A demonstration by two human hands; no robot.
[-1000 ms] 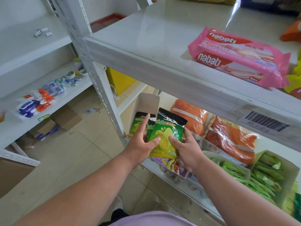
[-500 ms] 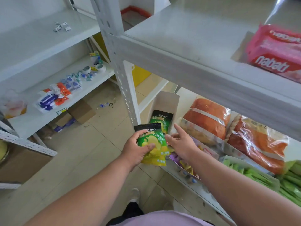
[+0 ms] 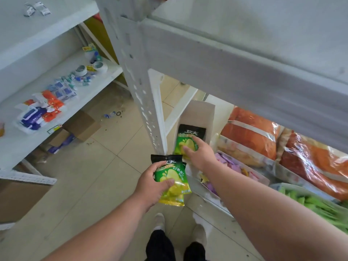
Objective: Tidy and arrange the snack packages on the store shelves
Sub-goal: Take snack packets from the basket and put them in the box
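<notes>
Evidently freeing box space, the left hand (image 3: 150, 182) grips two green packets (image 3: 172, 180) while right-hand fingers (image 3: 188, 148) pinch another packet (image 3: 185, 141) inside the cardboard box (image 3: 199, 114).

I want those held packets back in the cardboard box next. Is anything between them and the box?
Partly. The left hand holds the green packets in front of the shelf, outside the cardboard box. The right hand lies across the box's open front, its grip on the packet in the box. Nothing else visible blocks the way.

light: bright, even | blur: slight (motion) | edges: wide-angle bowing
</notes>
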